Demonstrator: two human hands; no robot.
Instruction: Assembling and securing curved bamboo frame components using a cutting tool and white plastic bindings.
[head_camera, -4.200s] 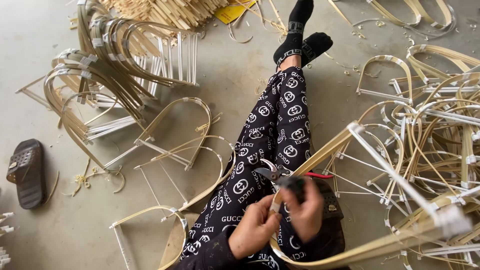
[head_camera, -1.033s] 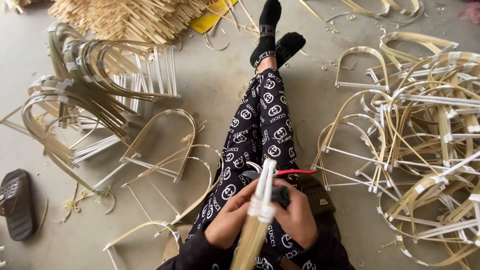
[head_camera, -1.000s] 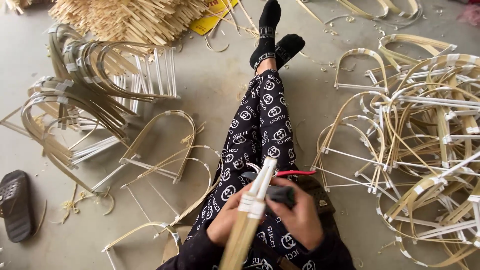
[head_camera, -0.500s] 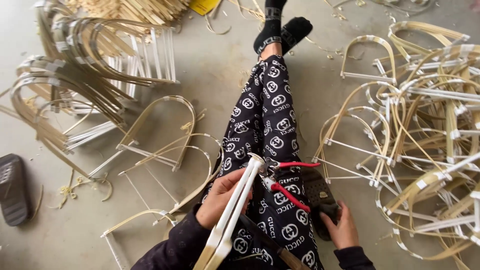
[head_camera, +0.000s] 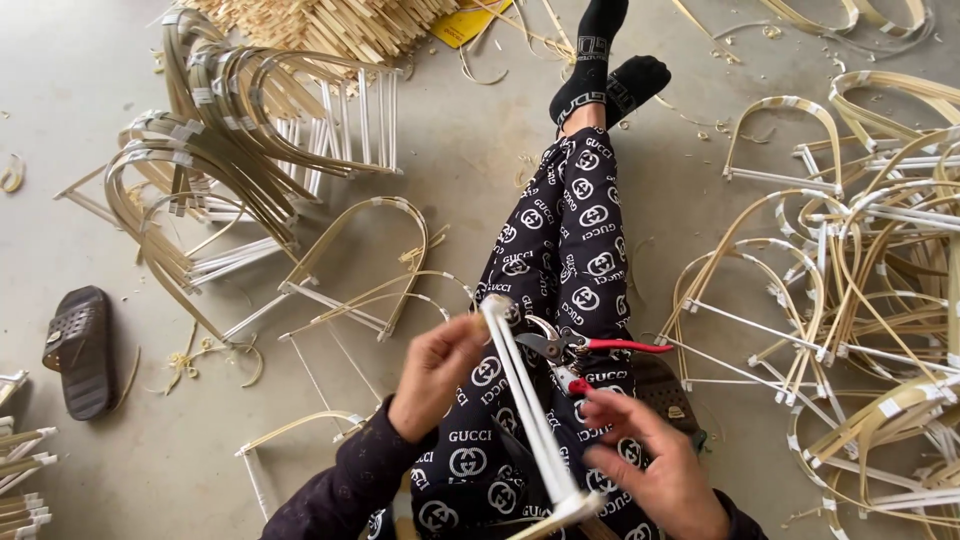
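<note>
I sit on the floor with my legs stretched out in black patterned trousers (head_camera: 565, 240). My left hand (head_camera: 435, 368) grips the upper end of a bamboo frame (head_camera: 527, 395) whose white-taped bar slants down across my lap. My right hand (head_camera: 650, 462) hovers just right of that bar, fingers spread, holding nothing. Red-handled pruning shears (head_camera: 585, 348) lie on my thigh between the two hands, touched by neither.
Arched bamboo frames are heaped at the left (head_camera: 230, 130) and the right (head_camera: 870, 290), with single frames (head_camera: 360, 270) on the concrete beside my legs. A black sandal (head_camera: 80, 350) lies far left. Cut bamboo strips (head_camera: 340, 20) are piled at the top. A dark object (head_camera: 670, 392) sits by my right thigh.
A second ago both hands held the frame. The right hand dropped to the dark object beside my thigh, then came back up next to the taped bar. The left hand kept its grip.
</note>
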